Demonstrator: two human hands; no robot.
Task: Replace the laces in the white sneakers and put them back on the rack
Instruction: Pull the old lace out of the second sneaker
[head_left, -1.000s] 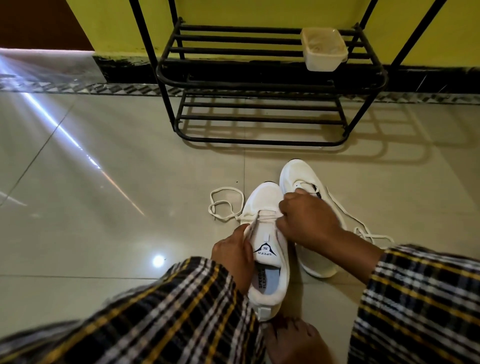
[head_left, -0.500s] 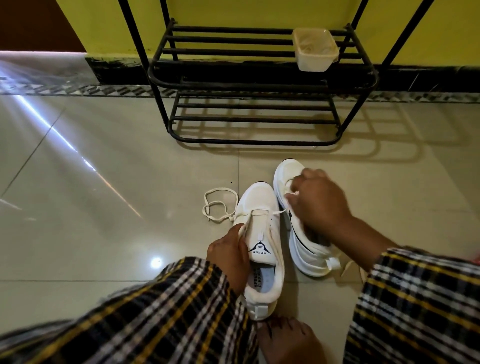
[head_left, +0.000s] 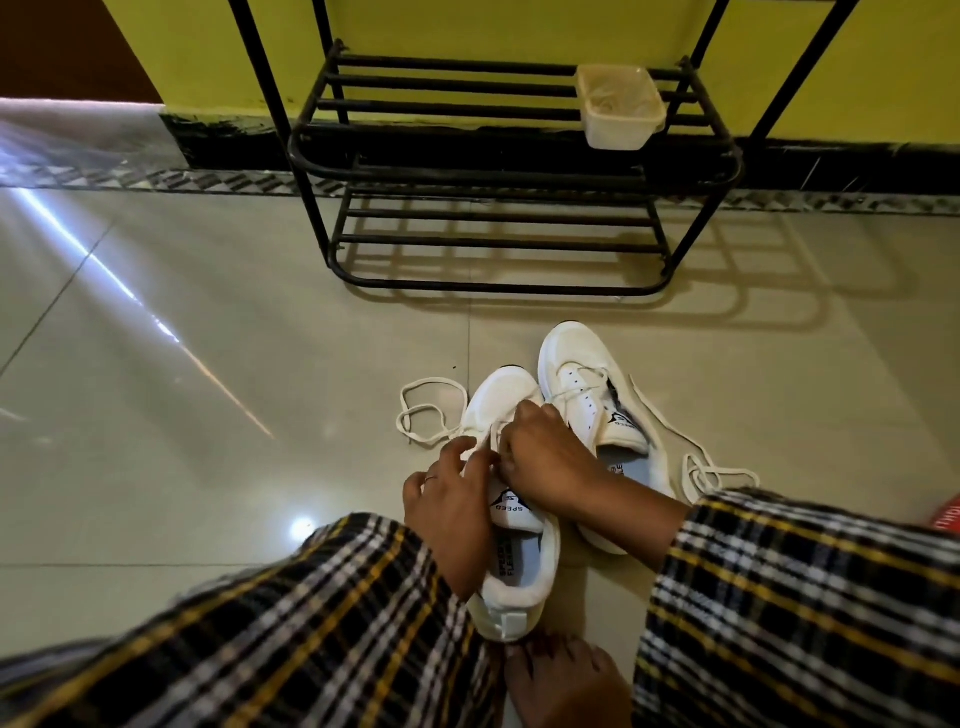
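Observation:
Two white sneakers stand side by side on the tiled floor, toes toward the rack. Over the left sneaker (head_left: 511, 582) my left hand (head_left: 449, 499) holds the shoe's left side at the eyelets, fingers on its cream lace (head_left: 423, 415), whose loose end loops on the floor to the left. My right hand (head_left: 545, 457) pinches the lace over the tongue. The right sneaker (head_left: 582, 374) stands free, its lace (head_left: 711, 473) trailing to the right. The black metal shoe rack (head_left: 498, 171) stands behind, against the yellow wall.
A cream plastic tub (head_left: 621, 106) sits on the rack's upper shelf at the right. My bare foot (head_left: 566, 680) is just below the left sneaker's heel. A red object (head_left: 948, 512) shows at the right edge. Checked sleeves fill the bottom of the view.
My right hand left the right sneaker and came back to the left sneaker's lace. The right sneaker, tipped half a second ago, now stands upright. My left hand slid up to the eyelets.

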